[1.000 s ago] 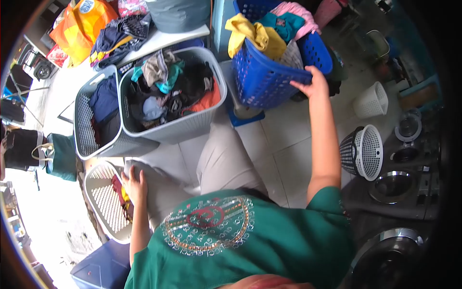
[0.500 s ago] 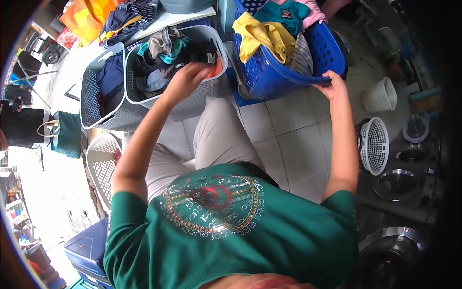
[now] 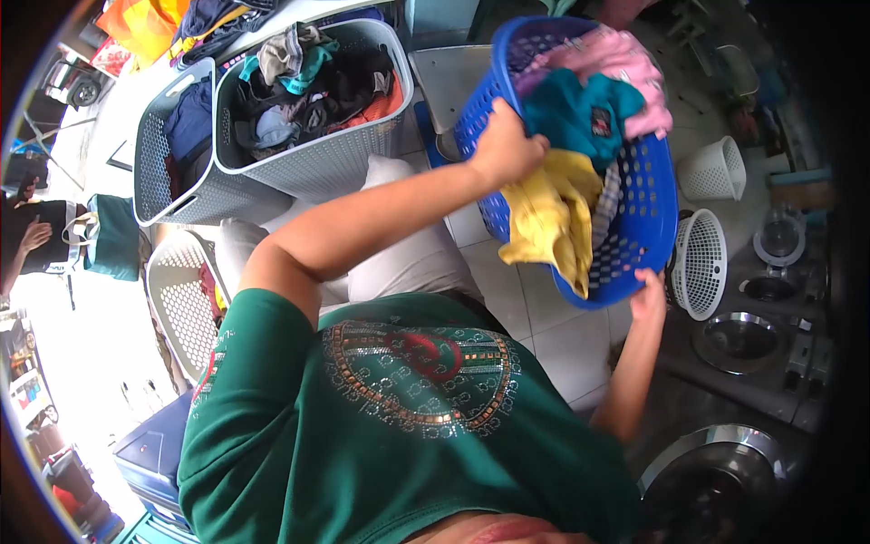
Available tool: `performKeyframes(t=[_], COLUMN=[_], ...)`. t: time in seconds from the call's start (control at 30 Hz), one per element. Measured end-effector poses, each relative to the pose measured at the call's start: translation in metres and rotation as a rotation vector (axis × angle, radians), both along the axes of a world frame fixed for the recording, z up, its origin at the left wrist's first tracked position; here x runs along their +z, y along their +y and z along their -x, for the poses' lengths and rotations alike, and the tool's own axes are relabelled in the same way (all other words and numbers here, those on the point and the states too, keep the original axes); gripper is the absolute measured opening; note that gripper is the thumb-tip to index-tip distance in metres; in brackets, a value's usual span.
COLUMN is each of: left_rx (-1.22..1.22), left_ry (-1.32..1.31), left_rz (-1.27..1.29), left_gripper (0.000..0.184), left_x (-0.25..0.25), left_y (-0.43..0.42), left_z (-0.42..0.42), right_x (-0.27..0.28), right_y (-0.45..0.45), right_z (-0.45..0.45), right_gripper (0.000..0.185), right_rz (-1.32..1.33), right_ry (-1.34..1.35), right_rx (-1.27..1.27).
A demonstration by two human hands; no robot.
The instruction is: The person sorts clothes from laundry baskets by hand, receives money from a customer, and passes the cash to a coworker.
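A blue plastic laundry basket [image 3: 480, 118] is tilted toward me at the upper right, with clothes in it. My left hand [image 3: 509, 150] is closed on its left rim. At the near end, my right hand [image 3: 647, 296] grips the rim from the right, its fingers partly hidden by the basket. Inside lie a pink garment [image 3: 625, 68], a teal garment [image 3: 580, 118] with a dark label, and a striped piece of cloth [image 3: 605, 204]. A yellow garment [image 3: 555, 213] hangs over the near left rim, just below my left hand.
Two grey hampers [image 3: 317, 168] full of clothes stand at the upper left. A low metal-topped stand [image 3: 449, 77] is beside them. White baskets [image 3: 705, 263] and a stove [image 3: 739, 343] are at right. A beige basket [image 3: 186, 295] and blue suitcase [image 3: 159, 453] are at left.
The blue basket has come off the low stand, moved toward me and turned. My left hand has crossed from above the grey hamper to its rim; my right hand has moved nearer with it.
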State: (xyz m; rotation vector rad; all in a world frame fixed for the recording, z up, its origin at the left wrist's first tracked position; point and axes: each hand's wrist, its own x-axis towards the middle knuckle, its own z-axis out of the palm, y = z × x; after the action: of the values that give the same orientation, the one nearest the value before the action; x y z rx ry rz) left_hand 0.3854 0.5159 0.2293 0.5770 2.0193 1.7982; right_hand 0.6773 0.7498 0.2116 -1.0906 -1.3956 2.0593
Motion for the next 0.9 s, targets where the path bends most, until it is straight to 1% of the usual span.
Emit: performKeyframes(t=[0.07, 0.13, 0.17, 0.2, 0.23, 0.27, 0.3, 0.33, 0.37, 0.4, 0.43, 0.47, 0.5, 0.53, 0.57, 0.6, 0.63, 0.67, 0.7, 0.73, 0.77, 0.8, 0.87, 0.9], left_rx=[-0.025, -0.14, -0.168, -0.19, -0.212, -0.23, -0.274, -0.317, -0.472, -0.625, -0.994, -1.332, -1.306, -1.178, -1.022, -0.995, -0.917, -0.836, -0.706, -0.576, -0.465, -0.357, -0.132, -0.046], left_ry=[0.133, 0.01, -0.054, -0.115, -0.126, -0.138, -0.161, -0.19, -0.378, -0.572, -0.058, 0.495, 0.478, 0.516, 0.55, 0.547, 0.425, 0.305, 0.281, 0.263, 0.24, 0.217, 0.15, 0.123], left_rz=[0.076, 0.163, 0.205, 0.248, 0.291, 0.333, 0.393, 0.452, 0.547, 0.63, 0.844, 1.027, 1.044, 0.639, 0.248, 0.276, 0.307, 0.332, 0.297, 0.256, 0.262, 0.262, 0.184, 0.224], left_gripper=[0.062, 0.069, 0.07, 0.07, 0.071, 0.072, 0.074, 0.076, 0.077, 0.079, 0.074, 0.07, 0.07, 0.066, 0.064, 0.064, 0.059, 0.055, 0.052, 0.049, 0.046, 0.044, 0.04, 0.039], left_x=[-0.01, -0.005, -0.01, -0.019, -0.036, -0.056, -0.076, -0.087, -0.09, -0.092, -0.151, -0.208, -0.186, -0.165, -0.133, -0.107, -0.083, -0.071, -0.072, -0.068, -0.066, -0.06, -0.066, -0.067], left_y=[0.006, 0.002, 0.003, 0.006, 0.01, 0.013, 0.013, 0.011, 0.005, 0.0, 0.02, 0.036, 0.015, -0.008, -0.029, -0.043, -0.058, -0.076, -0.098, -0.121, -0.147, -0.176, -0.235, -0.267], left_z=[-0.031, -0.055, -0.066, -0.077, -0.088, -0.099, -0.11, -0.116, -0.11, -0.104, -0.113, -0.118, -0.103, -0.086, -0.067, -0.046, -0.027, -0.01, 0.007, 0.023, 0.037, 0.047, 0.061, 0.065], right_x=[-0.013, -0.024, -0.032, -0.05, -0.059, -0.066, -0.08, -0.098, -0.123, -0.17, -0.216, -0.221, -0.225, -0.23, -0.226, -0.224, -0.222, -0.215, -0.211, -0.206, -0.203, -0.199, -0.165, -0.143], right_y=[-0.011, -0.021, -0.027, -0.025, -0.03, -0.034, -0.032, -0.031, -0.023, 0.002, 0.02, 0.014, 0.009, 0.008, 0.004, 0.004, 0.006, 0.008, 0.009, 0.014, 0.017, 0.019, -0.01, -0.031], right_z=[-0.039, -0.076, -0.093, -0.114, -0.126, -0.139, -0.153, -0.166, -0.182, -0.213, -0.236, -0.248, -0.256, -0.261, -0.257, -0.249, -0.239, -0.225, -0.206, -0.186, -0.162, -0.135, -0.058, -0.016], right_gripper=[0.057, 0.056, 0.057, 0.059, 0.062, 0.065, 0.068, 0.067, 0.065, 0.06, 0.059, 0.058, 0.058, 0.058, 0.058, 0.058, 0.059, 0.059, 0.059, 0.06, 0.06, 0.061, 0.064, 0.067], right_rz=[-0.006, 0.027, 0.051, 0.05, 0.048, 0.056, 0.133, 0.156, 0.246, 0.343, 0.462, 0.457, 0.414, 0.371, 0.293, 0.192, 0.055, -0.137, -0.349, -0.553, -0.76, -0.991, -1.345, -1.492], right_ry=[-0.015, -0.028, -0.002, 0.025, -0.013, -0.035, -0.035, -0.036, -0.119, -0.229, -0.328, -0.497, -0.637, -0.769, -0.903, -1.045, -1.212, -1.367, -1.511, -1.598, -1.62, -1.503, -1.171, -1.004], right_rx=[-0.022, -0.035, -0.081, -0.073, -0.109, -0.08, -0.098, -0.118, -0.182, -0.212, -0.324, -0.336, -0.34, -0.339, -0.319, -0.285, -0.239, -0.201, -0.188, -0.197, -0.229, -0.255, -0.184, -0.109])
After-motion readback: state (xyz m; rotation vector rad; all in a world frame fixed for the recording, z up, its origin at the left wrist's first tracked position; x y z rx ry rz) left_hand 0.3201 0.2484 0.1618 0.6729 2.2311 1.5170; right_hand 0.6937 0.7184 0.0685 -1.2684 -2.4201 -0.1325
